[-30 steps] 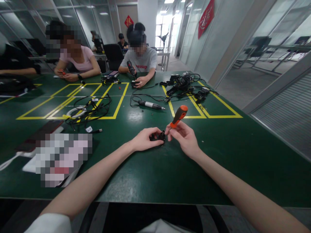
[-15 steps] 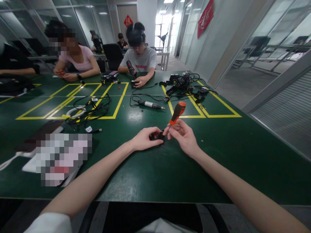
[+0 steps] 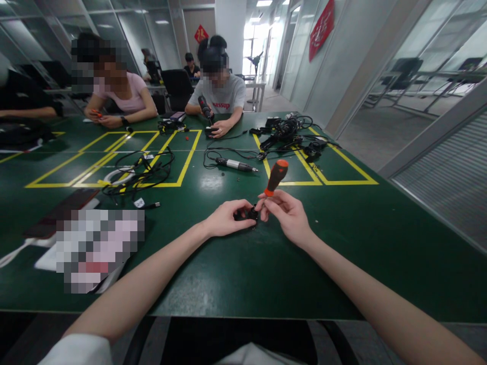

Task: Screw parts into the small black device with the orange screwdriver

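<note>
Office: glass partitions (image 3: 131, 30), black chair (image 3: 177, 87), ceiling light (image 3: 264, 3), green worktable (image 3: 213, 274).

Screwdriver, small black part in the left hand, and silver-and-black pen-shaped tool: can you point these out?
Screwdriver (image 3: 277, 175): head view, on the dark grip of its handle.
Small black part (image 3: 252, 214): head view, on its exposed end.
Pen-shaped tool (image 3: 233, 163): head view, on its silver midsection.

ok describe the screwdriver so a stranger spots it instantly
Start at the green table. Over its near half, the wearer's right hand holds the screwdriver handle-up. Its orange-and-dark colouring sets it apart from the silver-and-black tool lying beyond it.
</note>
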